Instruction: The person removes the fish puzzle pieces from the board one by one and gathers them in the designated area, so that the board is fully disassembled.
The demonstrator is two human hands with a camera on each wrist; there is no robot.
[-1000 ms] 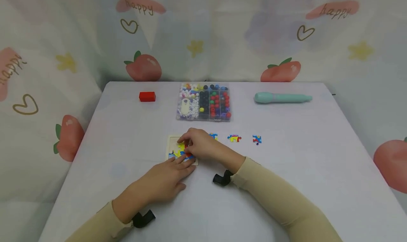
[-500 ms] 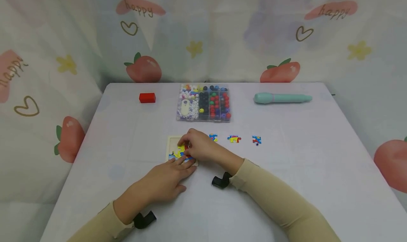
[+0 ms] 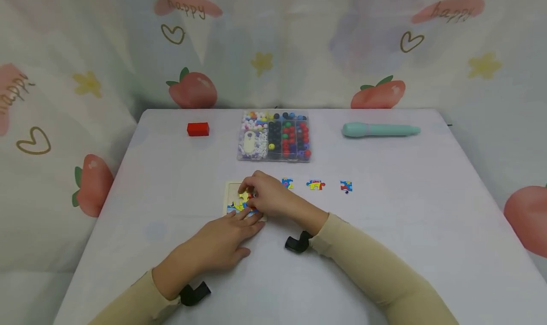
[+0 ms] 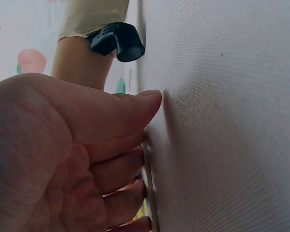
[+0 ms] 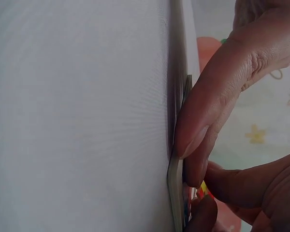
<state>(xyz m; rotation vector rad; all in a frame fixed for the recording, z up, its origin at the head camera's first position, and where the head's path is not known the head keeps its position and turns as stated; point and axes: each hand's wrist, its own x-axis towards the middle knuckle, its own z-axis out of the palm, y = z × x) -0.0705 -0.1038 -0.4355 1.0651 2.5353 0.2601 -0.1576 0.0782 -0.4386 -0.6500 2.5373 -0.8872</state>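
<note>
In the head view a small wooden puzzle tray [image 3: 225, 199] lies at mid-table, partly filled with yellow, red and blue pieces. My left hand [image 3: 219, 244] lies palm down with straight fingers resting on the tray's near edge. Above the tray, my right hand [image 3: 270, 194] pinches a yellow and red puzzle piece [image 3: 244, 196] between thumb and index finger; most of it is hidden. In the right wrist view a bit of yellow and red [image 5: 206, 190] shows between the fingertips. The left wrist view has my left thumb [image 4: 135, 104] just off the tabletop.
Right of the tray, three loose puzzle pieces lie in a row, including a yellow one [image 3: 315, 185] and a blue-red one [image 3: 346, 186]. Behind stand a clear bead box [image 3: 274, 158], a red block [image 3: 198, 129] and a mint-green pen-shaped object [image 3: 381, 130].
Both hands stay at the tray. The right fingertips shift only slightly, and the yellow patch beside them looks a little different.
</note>
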